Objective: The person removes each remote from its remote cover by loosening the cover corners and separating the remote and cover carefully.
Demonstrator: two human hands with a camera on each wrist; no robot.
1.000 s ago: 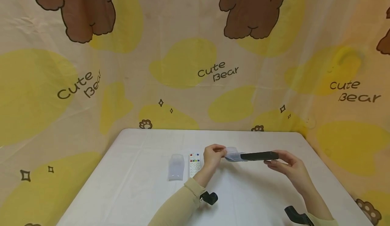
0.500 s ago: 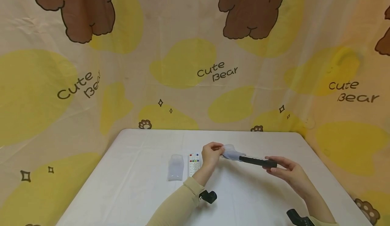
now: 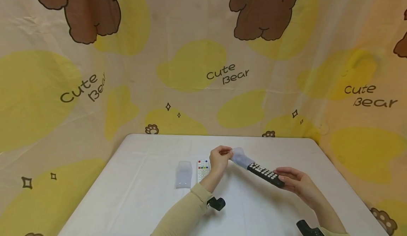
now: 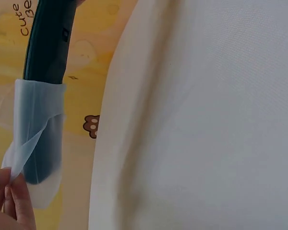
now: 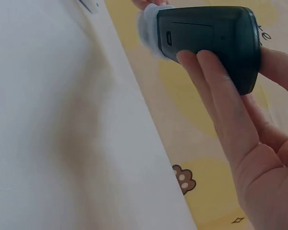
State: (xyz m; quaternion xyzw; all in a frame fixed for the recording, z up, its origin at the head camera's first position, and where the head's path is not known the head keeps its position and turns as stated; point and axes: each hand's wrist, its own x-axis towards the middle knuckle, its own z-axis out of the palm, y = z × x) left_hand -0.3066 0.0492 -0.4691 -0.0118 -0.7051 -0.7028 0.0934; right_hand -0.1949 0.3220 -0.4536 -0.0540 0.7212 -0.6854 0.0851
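Observation:
A black remote control (image 3: 265,174) with pale buttons is held above the table, its far end inside a translucent sleeve (image 3: 241,157). My left hand (image 3: 220,159) pinches the sleeve's open-looking far edge between thumb and fingers. In the left wrist view the sleeve (image 4: 38,139) covers the remote's lower end, with a fold of film drawn toward the fingertips. My right hand (image 3: 300,186) grips the bare near end of the remote. From the right wrist view, the fingers (image 5: 221,91) lie along the back of the remote (image 5: 211,43), by its battery cover.
A white remote control (image 3: 202,169) lies on the white table (image 3: 152,200), partly behind my left wrist. Left of it lies another translucent sleeve (image 3: 183,175), flat. A bear-print cloth (image 3: 190,70) hangs behind the table.
The remote has tilted so its button face shows, and its near end has dropped with my right hand. My left hand has risen slightly, still pinching the sleeve.

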